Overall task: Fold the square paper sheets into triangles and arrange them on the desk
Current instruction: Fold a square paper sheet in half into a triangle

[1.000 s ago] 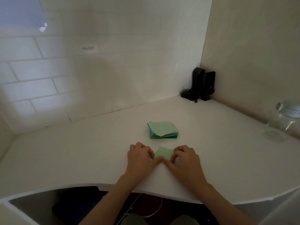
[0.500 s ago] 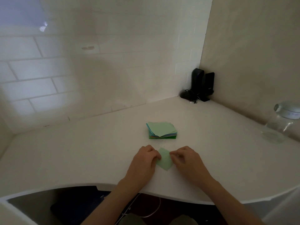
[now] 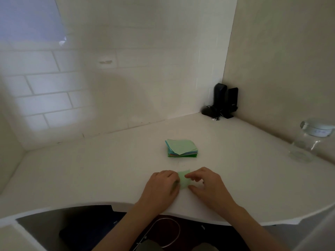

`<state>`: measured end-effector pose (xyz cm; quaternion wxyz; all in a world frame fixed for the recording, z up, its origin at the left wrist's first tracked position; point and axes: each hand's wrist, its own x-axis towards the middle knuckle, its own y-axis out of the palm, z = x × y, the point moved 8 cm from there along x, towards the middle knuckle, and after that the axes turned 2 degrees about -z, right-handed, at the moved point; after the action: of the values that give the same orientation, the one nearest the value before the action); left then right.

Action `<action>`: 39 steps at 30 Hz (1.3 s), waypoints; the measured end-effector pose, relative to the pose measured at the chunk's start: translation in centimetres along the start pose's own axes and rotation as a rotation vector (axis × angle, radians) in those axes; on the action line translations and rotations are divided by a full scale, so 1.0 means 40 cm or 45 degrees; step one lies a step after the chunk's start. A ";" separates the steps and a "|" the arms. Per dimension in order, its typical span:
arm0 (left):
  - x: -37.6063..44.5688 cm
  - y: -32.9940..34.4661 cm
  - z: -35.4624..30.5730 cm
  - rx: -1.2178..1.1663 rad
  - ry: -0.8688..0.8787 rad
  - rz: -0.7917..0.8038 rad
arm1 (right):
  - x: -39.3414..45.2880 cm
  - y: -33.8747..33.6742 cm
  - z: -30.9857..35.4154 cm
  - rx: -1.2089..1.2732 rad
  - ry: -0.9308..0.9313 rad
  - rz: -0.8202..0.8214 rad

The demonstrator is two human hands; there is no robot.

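Near the front edge of the white desk [image 3: 90, 174], your left hand [image 3: 163, 185] and right hand [image 3: 208, 185] pinch the small pale-green paper square [image 3: 184, 180] with curled fingertips. It looks light and floppy and should crease easily; hold its corners.

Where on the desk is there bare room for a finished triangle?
Bare desk lies left of the paper stack and between stack and glass jar. Crowded: the front edge, where both hands work the green sheet.
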<state>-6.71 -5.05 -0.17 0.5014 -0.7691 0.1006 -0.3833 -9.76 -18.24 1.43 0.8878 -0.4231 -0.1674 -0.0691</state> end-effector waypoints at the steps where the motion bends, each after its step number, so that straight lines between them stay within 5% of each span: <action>1: -0.003 -0.001 0.004 -0.003 0.027 0.005 | 0.005 0.003 -0.001 -0.014 -0.021 0.008; 13: -0.008 -0.031 0.082 -0.228 -0.028 -0.034 | 0.057 0.047 -0.028 -0.169 -0.077 -0.017; 21: -0.021 -0.041 0.155 -0.180 -0.504 -0.149 | 0.071 0.067 -0.047 -0.102 0.144 -0.016; 30: -0.007 -0.024 0.133 0.085 -0.633 -0.254 | 0.089 0.088 -0.056 -0.253 0.289 -0.037; 39: -0.004 -0.020 0.150 -0.031 -0.699 -0.037 | 0.093 0.080 -0.071 -0.199 0.362 -0.068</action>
<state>-2.85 -0.42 -0.77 0.4952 -0.8514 -0.0455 -0.1666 -4.77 -18.34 -1.23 0.8648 -0.4722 -0.0454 -0.1647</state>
